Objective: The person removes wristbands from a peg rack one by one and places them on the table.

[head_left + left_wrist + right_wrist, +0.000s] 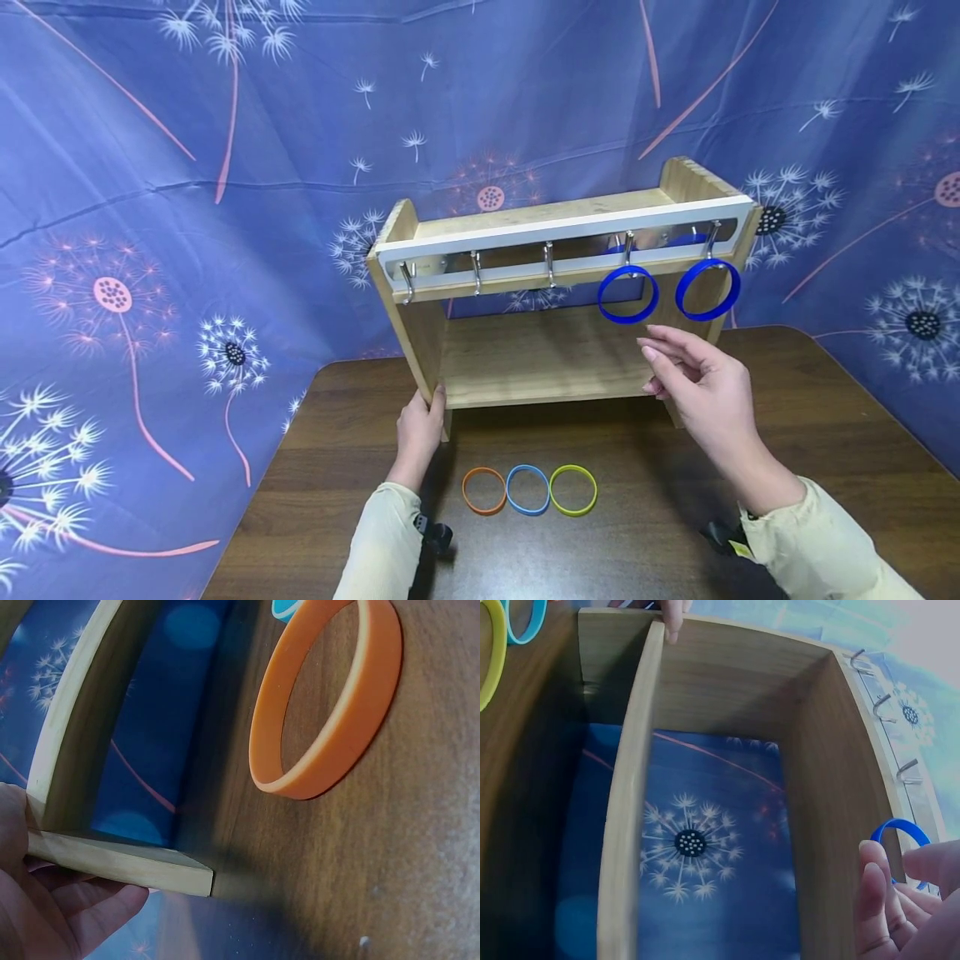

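Note:
A small wooden shelf [525,362] carries a row of metal hooks on its white front strip [480,236]. One blue wristband [628,320] hangs from the second hook from the right, another blue wristband [701,317] from the rightmost. Just below them is my right hand [708,396], thumb and fingers loosely bent with nothing between them; it appears apart from the bands. My left hand [420,429] grips the shelf's left side panel near the lower board, its thumb at the front. In the left wrist view, its fingers lie against the wood [120,862].
On the brown table [337,533], in front of the shelf, lie an orange wristband [486,512], a light blue wristband [528,512] and a yellow-green wristband [574,513] in a row. Behind the shelf hangs a blue dandelion-patterned cloth [300,225]. The three left hooks [549,264] bear no band.

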The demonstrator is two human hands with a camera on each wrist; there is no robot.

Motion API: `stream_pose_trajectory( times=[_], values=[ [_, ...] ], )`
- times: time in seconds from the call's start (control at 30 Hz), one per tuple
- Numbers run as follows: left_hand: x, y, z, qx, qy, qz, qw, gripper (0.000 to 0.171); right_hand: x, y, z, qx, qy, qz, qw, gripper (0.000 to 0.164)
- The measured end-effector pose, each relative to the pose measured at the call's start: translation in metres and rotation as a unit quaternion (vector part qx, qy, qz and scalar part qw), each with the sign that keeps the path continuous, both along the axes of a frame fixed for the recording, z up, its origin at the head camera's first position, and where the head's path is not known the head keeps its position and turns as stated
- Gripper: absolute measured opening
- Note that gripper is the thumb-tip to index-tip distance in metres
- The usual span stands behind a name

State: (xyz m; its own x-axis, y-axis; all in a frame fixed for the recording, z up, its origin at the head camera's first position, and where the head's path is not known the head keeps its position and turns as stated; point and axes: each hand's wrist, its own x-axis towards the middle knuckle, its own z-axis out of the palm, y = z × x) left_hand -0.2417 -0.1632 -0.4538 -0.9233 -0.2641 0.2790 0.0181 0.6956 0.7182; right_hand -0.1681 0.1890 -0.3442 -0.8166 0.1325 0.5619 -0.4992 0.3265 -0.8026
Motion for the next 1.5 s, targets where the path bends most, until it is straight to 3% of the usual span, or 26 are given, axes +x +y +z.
stream_pose_trajectory(
  times=[0.37, 0.87, 1.03, 1.27, 1.5],
  values=[
    [-0.002, 0.000, -0.004, -0.009, 0.001, -0.001, 1.0000, 0.035, -0.009, -0.001, 0.008, -0.025, -0.008, -0.015, 1.000, 0.037],
    [-0.001, 0.001, -0.004, -0.002, -0.003, 0.002, 1.0000, 0.035, -0.014, -0.001, 0.016, 0.002, -0.055, 0.005, 0.998, 0.048],
    [-0.001, 0.000, -0.003, -0.004, -0.003, 0.002, 1.0000, 0.035, -0.016, -0.001, 0.017, -0.015, -0.039, 0.013, 0.999, 0.041],
    [-0.002, -0.001, -0.004, -0.002, -0.002, 0.003, 1.0000, 0.035, -0.015, -0.003, 0.021, -0.042, -0.028, 0.008, 0.999, 0.020],
    [-0.002, -0.001, -0.003, 0.000, -0.004, 0.006, 1.0000, 0.035, -0.014, -0.005, 0.025, -0.069, -0.020, 0.011, 0.997, 0.014]
  ],
)
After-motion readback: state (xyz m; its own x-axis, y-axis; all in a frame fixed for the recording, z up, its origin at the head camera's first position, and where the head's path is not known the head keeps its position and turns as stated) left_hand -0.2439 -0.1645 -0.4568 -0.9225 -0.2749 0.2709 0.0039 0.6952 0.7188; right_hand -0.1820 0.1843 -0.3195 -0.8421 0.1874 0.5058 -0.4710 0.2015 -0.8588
